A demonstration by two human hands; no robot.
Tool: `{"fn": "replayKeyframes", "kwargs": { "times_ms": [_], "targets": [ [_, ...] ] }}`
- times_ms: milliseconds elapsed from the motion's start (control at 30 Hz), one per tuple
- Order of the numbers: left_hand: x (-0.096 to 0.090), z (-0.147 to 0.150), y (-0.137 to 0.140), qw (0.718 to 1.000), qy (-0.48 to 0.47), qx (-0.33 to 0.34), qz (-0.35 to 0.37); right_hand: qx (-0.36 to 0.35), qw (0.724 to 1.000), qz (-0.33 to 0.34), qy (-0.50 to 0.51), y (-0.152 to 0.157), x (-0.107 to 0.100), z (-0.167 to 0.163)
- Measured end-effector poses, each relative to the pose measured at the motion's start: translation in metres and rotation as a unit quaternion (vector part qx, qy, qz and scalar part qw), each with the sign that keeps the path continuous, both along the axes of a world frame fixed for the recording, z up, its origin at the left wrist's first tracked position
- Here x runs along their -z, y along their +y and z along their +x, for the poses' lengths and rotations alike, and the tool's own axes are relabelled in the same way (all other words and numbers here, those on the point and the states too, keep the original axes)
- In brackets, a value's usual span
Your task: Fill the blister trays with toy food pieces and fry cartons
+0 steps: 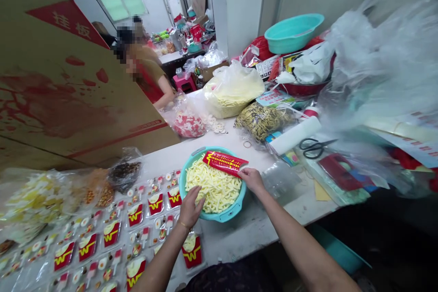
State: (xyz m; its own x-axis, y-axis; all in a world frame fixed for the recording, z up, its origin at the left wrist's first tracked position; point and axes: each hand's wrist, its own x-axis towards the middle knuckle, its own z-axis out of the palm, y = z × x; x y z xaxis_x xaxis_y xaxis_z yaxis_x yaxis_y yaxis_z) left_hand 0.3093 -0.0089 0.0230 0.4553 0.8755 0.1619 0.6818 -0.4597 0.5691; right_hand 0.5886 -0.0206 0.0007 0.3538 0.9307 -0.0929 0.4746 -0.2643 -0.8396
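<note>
A turquoise basin [230, 214] on the table is filled with small pale-yellow French-fry pieces [214, 187]. My right hand [252, 179], at the basin's right rim, pinches the end of a nested stack of red paper fry sleeves [224, 163] with yellow markings. The stack lies tilted across the far side of the basin, over the fries. My left hand [191, 207] reaches over the near left rim, its thumb and fingers apart at the fries. No piece shows between them. Left of the basin are rows of clear packs with red fry boxes [156, 203] and tiny food pieces.
Bags of small pieces [189, 124] and a large bag of pale pieces [232, 91] stand behind the basin. To the right lie a white roll [296, 135], black scissors [316, 148] and a red tape dispenser [344, 172]. A cardboard box [75, 100] rises at left; a person [150, 68] sits beyond.
</note>
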Motion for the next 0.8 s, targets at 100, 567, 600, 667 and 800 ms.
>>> {"fn": "replayKeyframes", "kwargs": {
  "times_ms": [100, 567, 600, 667, 800],
  "targets": [
    [-0.006, 0.042, 0.025, 0.995, 0.052, 0.079, 0.033, 0.020, 0.999, -0.025, 0.020, 0.005, 0.003, 0.002],
    [-0.008, 0.119, 0.040, 0.961, 0.206, 0.183, 0.011, 0.098, 0.993, -0.061, -0.010, -0.035, -0.034, 0.026],
    [-0.010, 0.117, 0.036, 0.966, 0.170, 0.193, 0.025, 0.070, 0.996, -0.055, -0.016, -0.043, -0.040, 0.021],
    [-0.012, 0.109, 0.023, 0.968, 0.101, 0.225, 0.038, -0.002, 0.999, -0.047, -0.024, -0.054, -0.050, 0.002],
    [-0.008, 0.077, -0.010, 0.971, 0.063, 0.231, -0.022, -0.133, 0.990, -0.038, -0.026, -0.067, -0.058, -0.053]
  ]
}}
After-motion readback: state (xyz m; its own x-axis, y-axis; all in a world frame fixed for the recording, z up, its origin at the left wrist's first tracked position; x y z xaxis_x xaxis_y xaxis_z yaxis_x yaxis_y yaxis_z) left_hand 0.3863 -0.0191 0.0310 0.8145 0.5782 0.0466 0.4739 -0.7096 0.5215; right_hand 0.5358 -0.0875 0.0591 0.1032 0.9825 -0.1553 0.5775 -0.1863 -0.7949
